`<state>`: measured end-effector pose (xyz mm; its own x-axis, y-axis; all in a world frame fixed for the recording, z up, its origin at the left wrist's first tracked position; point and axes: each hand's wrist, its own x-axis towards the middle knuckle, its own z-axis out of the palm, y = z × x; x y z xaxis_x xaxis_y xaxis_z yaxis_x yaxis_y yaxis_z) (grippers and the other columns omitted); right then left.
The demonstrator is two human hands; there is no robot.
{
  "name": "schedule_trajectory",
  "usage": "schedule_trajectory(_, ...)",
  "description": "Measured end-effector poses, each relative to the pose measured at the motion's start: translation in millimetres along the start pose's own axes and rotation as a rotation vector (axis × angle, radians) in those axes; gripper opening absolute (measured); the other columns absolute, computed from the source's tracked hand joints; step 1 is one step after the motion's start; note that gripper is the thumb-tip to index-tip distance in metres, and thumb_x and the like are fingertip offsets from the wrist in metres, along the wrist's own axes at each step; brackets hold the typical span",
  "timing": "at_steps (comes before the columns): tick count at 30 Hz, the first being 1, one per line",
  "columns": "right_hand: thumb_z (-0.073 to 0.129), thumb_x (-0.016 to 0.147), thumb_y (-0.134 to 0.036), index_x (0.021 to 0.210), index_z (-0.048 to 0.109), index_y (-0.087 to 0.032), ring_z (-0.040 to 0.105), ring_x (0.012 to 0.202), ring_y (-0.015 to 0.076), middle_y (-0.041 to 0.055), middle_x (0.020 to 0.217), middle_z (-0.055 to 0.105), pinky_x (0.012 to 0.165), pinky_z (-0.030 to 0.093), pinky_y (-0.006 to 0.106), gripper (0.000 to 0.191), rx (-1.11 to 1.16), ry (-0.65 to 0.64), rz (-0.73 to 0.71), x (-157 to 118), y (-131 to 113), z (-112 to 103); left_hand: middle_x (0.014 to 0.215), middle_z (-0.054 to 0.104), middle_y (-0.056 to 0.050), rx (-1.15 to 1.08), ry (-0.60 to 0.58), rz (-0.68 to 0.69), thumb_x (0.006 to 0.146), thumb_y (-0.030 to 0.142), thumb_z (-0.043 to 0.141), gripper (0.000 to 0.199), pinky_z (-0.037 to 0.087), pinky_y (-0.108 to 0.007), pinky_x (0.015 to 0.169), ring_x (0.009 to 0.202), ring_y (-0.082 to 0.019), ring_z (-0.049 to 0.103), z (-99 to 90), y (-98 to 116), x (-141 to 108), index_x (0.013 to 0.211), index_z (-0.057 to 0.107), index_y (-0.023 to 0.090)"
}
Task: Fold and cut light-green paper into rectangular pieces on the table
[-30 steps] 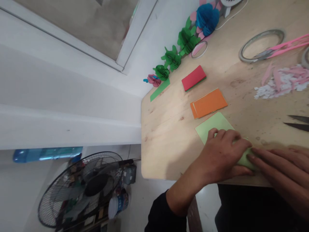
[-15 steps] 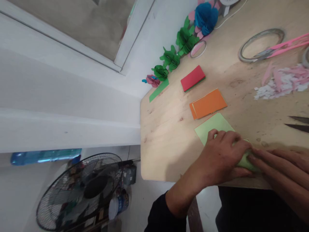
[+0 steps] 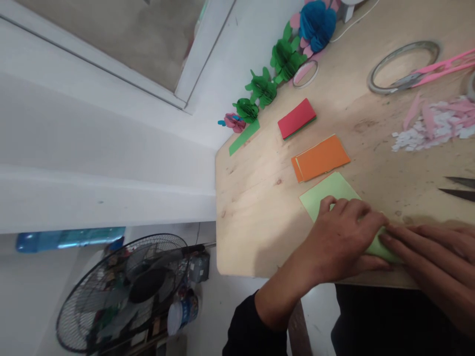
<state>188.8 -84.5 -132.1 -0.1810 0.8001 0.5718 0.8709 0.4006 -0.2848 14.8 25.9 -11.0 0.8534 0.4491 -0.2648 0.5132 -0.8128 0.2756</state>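
A light green paper (image 3: 331,192) lies near the table's front edge, its right part bent up under my hands. My left hand (image 3: 343,235) rests over the paper with its fingers curled, gripping it. From the right, my right hand (image 3: 432,249) presses on the paper's right end with its fingers stretched out side by side. Its fingertips touch the paper beside my left hand. Just beyond the green paper is a stack of orange paper (image 3: 322,158), and past that a red stack (image 3: 297,118).
Pink scissors (image 3: 441,69) lie over a tape ring (image 3: 374,74). Paper scraps (image 3: 426,128) and dark blades (image 3: 460,188) are at the right. Green paper flowers (image 3: 287,59) and a blue one (image 3: 317,24) line the wall. A fan (image 3: 148,287) stands left of the table (image 3: 241,222).
My right hand's fingers have shifted very slightly along the bent paper. My left hand has barely moved, still on the paper.
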Motion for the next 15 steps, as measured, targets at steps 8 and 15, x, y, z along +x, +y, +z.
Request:
schedule_trajectory(8,0.042,0.083,-0.045,0.138,0.042,-0.038,0.052,0.118,0.0235,-0.0073,0.123,0.06,0.092,0.04,0.044,0.055,0.046,-0.037,-0.006,-1.7,-2.1,-12.6,0.141,0.052,-0.008,0.175,0.076,-0.047,0.095,0.051,0.042,0.051,0.025,-0.05,0.114,0.129,-0.024,0.046,3.2,19.1,-20.1,0.133,0.05,0.019)
schedule_trajectory(15,0.038,0.082,-0.061,0.137,0.042,-0.041,0.051,0.119,0.026,-0.0063,0.124,0.06,0.087,0.041,0.047,0.059,0.045,-0.072,0.003,-8.5,-8.5,-18.2,0.157,0.036,-0.01,0.424,0.288,-0.143,0.097,0.043,0.039,0.054,0.008,-0.062,0.119,0.151,-0.029,0.018,45.1,64.2,-49.0,0.142,0.045,0.013)
